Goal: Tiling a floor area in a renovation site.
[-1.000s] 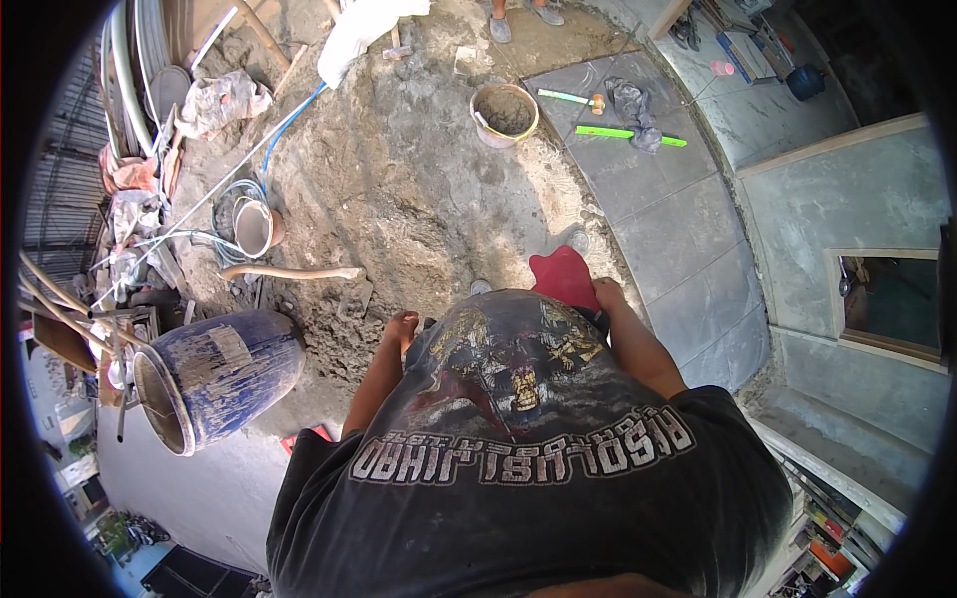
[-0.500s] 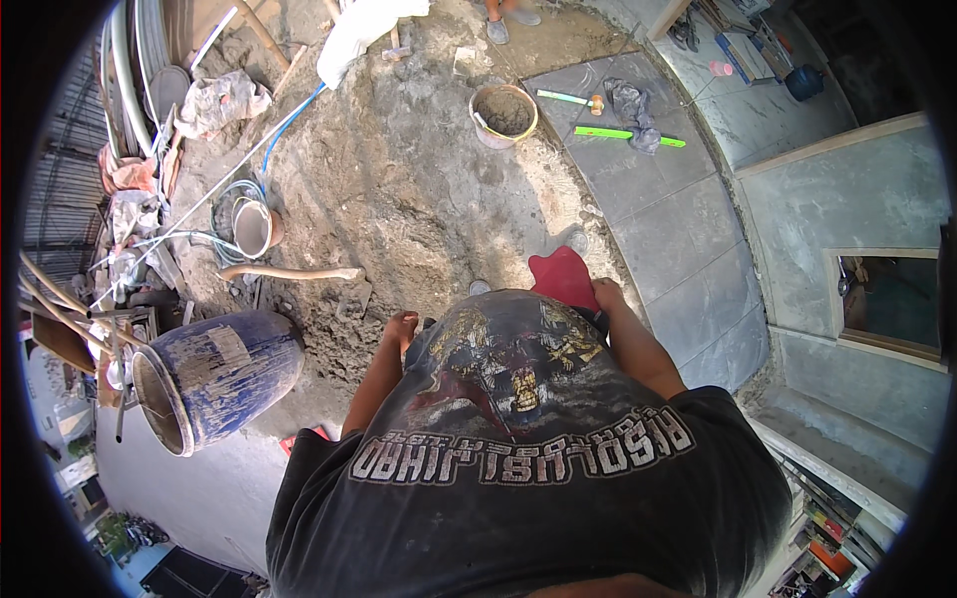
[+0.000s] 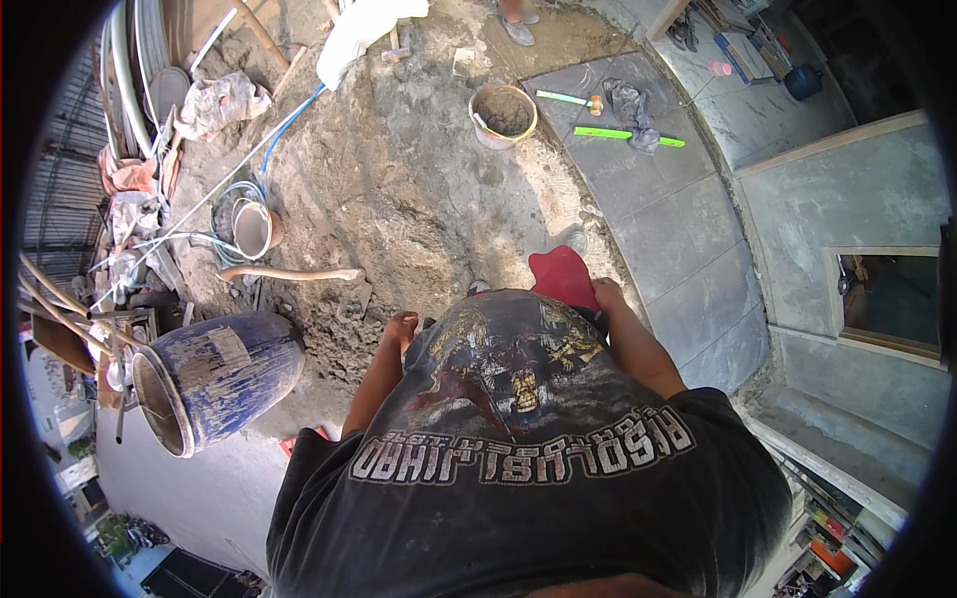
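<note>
At my right side, my right hand (image 3: pixel 605 293) grips a red cloth or cap (image 3: pixel 564 280) hanging beside my dark printed shirt. My left hand (image 3: pixel 402 328) is by my left side with curled fingers, whatever it holds hidden. Beneath me is rough, mortar-covered ground (image 3: pixel 409 219), where my shoe tips show past the shirt. A wooden handle-like pole (image 3: pixel 289 272) lies left of my feet. Further ahead stands a bucket of grey mortar (image 3: pixel 503 112).
Grey tiles (image 3: pixel 678 229) on the right carry a green level (image 3: pixel 598 132), mallet (image 3: pixel 596 105) and crumpled bag (image 3: pixel 628 100), beside a wall (image 3: pixel 797 199). Left are a blue drum (image 3: pixel 229 379), small bucket (image 3: pixel 254 231), hoses, pipes and debris. Another person's feet (image 3: pixel 518 28) stand at the top.
The other person's feet at the top have shifted slightly, and one of my shoe tips has moved a little. My hands and the red item stay in place.
</note>
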The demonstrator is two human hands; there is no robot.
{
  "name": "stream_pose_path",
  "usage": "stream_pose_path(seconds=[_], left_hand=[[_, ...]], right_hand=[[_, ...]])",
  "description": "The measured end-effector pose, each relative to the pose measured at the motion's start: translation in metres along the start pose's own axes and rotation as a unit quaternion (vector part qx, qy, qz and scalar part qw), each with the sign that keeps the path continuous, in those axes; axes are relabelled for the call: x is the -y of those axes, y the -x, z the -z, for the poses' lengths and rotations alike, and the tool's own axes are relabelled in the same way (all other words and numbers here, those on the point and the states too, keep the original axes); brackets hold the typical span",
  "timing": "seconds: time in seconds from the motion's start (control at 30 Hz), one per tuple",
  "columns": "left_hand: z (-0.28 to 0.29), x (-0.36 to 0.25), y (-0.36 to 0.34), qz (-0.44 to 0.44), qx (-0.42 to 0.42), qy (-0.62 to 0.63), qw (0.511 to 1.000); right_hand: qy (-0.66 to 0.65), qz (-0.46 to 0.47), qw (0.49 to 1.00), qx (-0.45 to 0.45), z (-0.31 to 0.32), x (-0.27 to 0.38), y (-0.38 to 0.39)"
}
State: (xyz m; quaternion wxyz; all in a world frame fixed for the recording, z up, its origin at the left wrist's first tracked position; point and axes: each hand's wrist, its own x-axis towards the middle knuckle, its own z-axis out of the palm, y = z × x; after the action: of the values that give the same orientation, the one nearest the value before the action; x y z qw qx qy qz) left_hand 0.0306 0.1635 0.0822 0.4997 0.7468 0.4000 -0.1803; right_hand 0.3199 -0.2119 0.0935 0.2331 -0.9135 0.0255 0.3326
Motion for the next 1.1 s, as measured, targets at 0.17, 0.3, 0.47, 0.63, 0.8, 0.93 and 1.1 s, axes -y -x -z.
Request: stream_pose_path(seconds=[0.17, 0.3, 0.47, 0.63, 0.8, 0.93, 1.1], left_hand=[[0.001, -0.008, 0.003, 0.018, 0.005, 0.022, 1.0], [0.001, -0.008, 0.003, 0.014, 0.005, 0.048, 0.999], [-0.001, 0.0, -0.003, -0.007, -0.01, 0.029, 0.999], [-0.006, 0.035, -0.02, 0.0, 0.009, 0.058, 0.998], [-0.002, 0.017, -0.018, 0.028, 0.02, 0.049, 0.998], [-0.001, 0.027, -0.019, 0.011, 0.003, 0.023, 1.0], [-0.001, 0.017, -0.015, 0.025, 0.002, 0.059, 0.998]], right_hand=[[0.013, 0.003, 1.0, -0.005, -0.001, -0.001, -0.002], [-0.001, 0.0, 1.0, -0.004, -0.001, -0.003, -0.002], [0.015, 0.017, 1.0, -0.006, -0.003, -0.007, -0.006], [0.001, 0.0, 1.0, 0.01, 0.002, 0.006, 0.002], [0.013, 0.0, 1.0, -0.003, -0.002, -0.003, -0.005], [0.011, 0.019, 1.0, -0.002, -0.004, -0.003, -0.007], [-0.002, 0.006, 1.0, -0.009, -0.005, -0.007, -0.011]])
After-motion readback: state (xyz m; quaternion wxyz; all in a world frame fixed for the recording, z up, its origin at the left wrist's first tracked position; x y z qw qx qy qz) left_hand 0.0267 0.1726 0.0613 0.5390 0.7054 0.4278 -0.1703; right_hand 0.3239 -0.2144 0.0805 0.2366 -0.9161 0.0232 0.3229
